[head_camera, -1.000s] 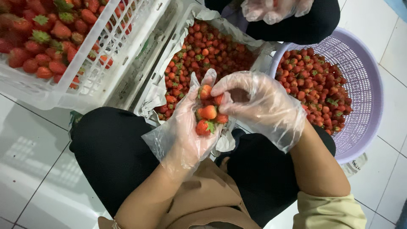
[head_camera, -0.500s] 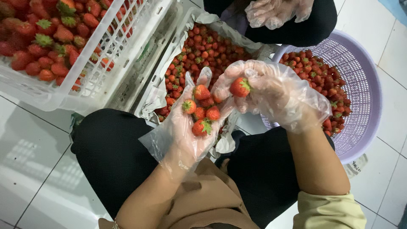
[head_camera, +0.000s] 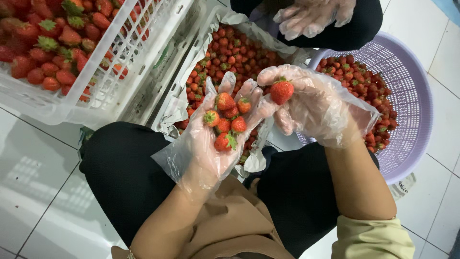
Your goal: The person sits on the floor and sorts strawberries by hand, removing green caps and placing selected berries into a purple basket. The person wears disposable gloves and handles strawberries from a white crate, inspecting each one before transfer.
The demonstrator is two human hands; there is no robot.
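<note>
Both my hands wear loose clear plastic gloves. My left hand (head_camera: 211,144) is palm up and cups several small red strawberries (head_camera: 225,122) with green caps. My right hand (head_camera: 311,105) is just to its right and pinches a single strawberry (head_camera: 281,91) between thumb and fingertips. Both hands hover above my lap and the near end of a lined white crate (head_camera: 218,29) full of strawberries.
A white slotted crate (head_camera: 96,91) of larger strawberries stands at the upper left. A lilac perforated basket (head_camera: 417,110) holding strawberries sits at the right. Another person's gloved hands (head_camera: 311,17) are at the top. White tiled floor lies all around.
My right hand has lifted one strawberry out of the pile in my left palm and drawn it to the right. My left hand's fingers have spread flatter.
</note>
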